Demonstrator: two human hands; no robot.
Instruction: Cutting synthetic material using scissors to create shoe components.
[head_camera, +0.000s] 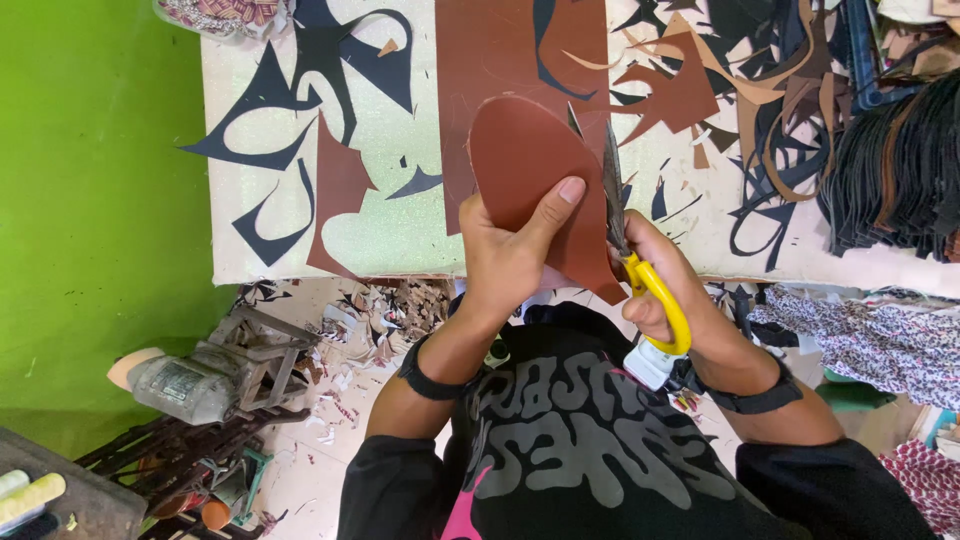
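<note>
My left hand (505, 250) grips a rounded, shoe-sole-shaped piece of brown leather (530, 165), thumb pressed on its face. My right hand (655, 275) holds yellow-handled scissors (640, 265), their blades pointing away from me along the right edge of the brown piece. Both hands hover over the near edge of a white worktable (390, 235). A larger brown leather sheet (490, 50) lies flat under the held piece.
Dark blue and brown offcuts (290, 110) lie on the table. A heap of scrap strips (770, 110) and a stack of cut dark pieces (900, 170) sit at the right. A small machine (200, 375) stands on the floor at left among cuttings, by a green wall (90, 180).
</note>
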